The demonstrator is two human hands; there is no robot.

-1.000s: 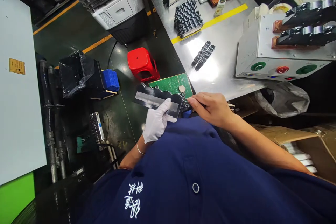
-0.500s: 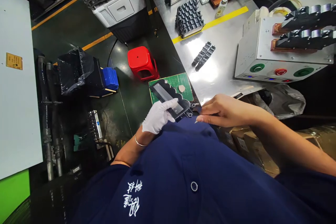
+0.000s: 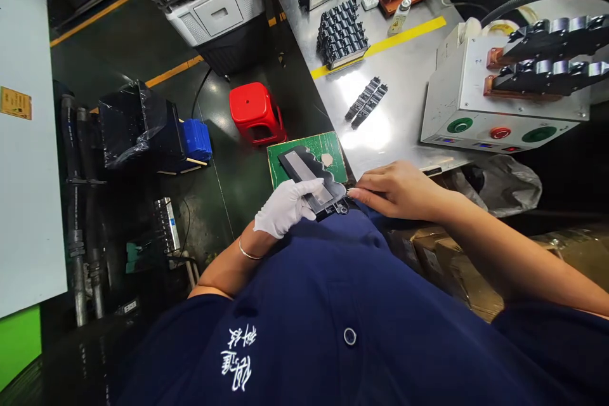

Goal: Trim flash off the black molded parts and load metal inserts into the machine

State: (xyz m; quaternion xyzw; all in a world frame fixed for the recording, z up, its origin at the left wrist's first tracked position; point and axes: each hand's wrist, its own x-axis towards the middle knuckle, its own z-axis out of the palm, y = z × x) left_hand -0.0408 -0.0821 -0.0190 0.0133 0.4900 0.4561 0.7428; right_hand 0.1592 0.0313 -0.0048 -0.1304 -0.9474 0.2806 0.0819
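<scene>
My left hand [image 3: 288,206], in a white glove, is closed on the lower end of a black scalloped plastic part [image 3: 309,176] with a pale strip along its face. The part is tilted above a green board [image 3: 339,151], on which a small beige piece [image 3: 327,160] lies. My right hand [image 3: 394,190] is bare, its thumb and fingers pinched together at the part's right end, by small ring-shaped lugs. Whatever sits between those fingertips is too small to make out.
On the metal table [image 3: 394,101] lie two narrow black strips [image 3: 366,101] and a stack of black scalloped parts [image 3: 342,35]. A control box [image 3: 504,101] with buttons stands at right. A red stool [image 3: 254,113] is on the floor, near a dark bin [image 3: 137,130].
My right hand has moved left, bringing its fingertips up to the end of the black part. My left hand keeps its hold. The whole view has shifted slightly.
</scene>
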